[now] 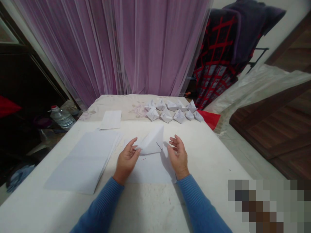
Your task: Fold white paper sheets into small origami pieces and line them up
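A white folded paper (153,142) with a tall pointed peak rises in front of me, and a short dark line marks its right side. Its left corner lies between the thumb and fingers of my left hand (126,159), which seems to hold it loosely. My right hand (178,157) is open just right of the paper, fingers apart, not touching it. Beneath both lies a flat white sheet (152,171) on the table. Farther back on the right stand several folded paper boats (166,115) in two rows.
A stack of white sheets (80,161) lies on the left of the table (155,207), with a smaller folded white paper (111,119) behind it. A red item (210,119) shows at the right edge. A water bottle (62,117) stands off the left side.
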The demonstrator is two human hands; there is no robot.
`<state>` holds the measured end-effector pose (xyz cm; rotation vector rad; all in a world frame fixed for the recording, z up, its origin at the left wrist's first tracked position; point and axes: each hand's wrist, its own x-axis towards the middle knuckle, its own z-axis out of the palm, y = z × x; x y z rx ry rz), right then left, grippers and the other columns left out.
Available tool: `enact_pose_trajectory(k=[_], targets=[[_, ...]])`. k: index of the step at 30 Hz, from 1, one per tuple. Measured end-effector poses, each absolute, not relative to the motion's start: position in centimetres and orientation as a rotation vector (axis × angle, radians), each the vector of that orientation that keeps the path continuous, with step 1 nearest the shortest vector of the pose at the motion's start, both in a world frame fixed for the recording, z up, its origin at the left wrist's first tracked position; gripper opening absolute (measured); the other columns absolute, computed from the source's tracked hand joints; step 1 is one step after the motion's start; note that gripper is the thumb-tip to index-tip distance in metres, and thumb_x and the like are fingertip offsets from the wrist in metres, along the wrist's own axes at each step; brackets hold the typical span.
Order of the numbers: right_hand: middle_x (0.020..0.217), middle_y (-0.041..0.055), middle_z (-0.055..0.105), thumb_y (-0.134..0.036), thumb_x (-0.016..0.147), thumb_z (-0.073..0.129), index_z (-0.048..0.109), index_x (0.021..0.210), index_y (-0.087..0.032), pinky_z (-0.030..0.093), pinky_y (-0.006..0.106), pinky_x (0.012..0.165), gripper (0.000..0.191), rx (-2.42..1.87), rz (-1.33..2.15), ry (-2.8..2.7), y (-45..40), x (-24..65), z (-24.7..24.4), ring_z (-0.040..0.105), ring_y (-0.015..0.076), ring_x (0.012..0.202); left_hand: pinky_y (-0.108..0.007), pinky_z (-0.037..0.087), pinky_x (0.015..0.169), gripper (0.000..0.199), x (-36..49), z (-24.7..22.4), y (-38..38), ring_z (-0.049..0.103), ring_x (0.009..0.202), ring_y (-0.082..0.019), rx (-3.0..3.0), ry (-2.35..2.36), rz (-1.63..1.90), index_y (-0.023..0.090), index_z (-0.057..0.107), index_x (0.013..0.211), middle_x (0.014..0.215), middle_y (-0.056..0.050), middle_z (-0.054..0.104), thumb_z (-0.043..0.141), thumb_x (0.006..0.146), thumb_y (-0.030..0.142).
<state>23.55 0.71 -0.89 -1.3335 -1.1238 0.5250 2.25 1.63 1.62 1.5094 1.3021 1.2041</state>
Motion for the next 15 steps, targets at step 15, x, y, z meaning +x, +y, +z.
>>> enact_pose_trajectory(k=[15], targets=[[0.126, 0.0133, 0.054, -0.012, 0.080, 0.047, 0.048, 0.133, -0.024, 0.054, 0.031, 0.063, 0.055, -1.335, 0.014, -1.507, -0.1, 22.9, 0.4, 0.061, 0.0223, 0.100, -0.035, 0.051, 0.086, 0.038, 2.7, 1.9, 0.7, 0.065, 0.088, -0.020, 2.679, 1.277, 1.053, 0.020, 0.057, 0.129, 0.089, -0.007, 0.072, 0.044, 0.094, 0.020]])
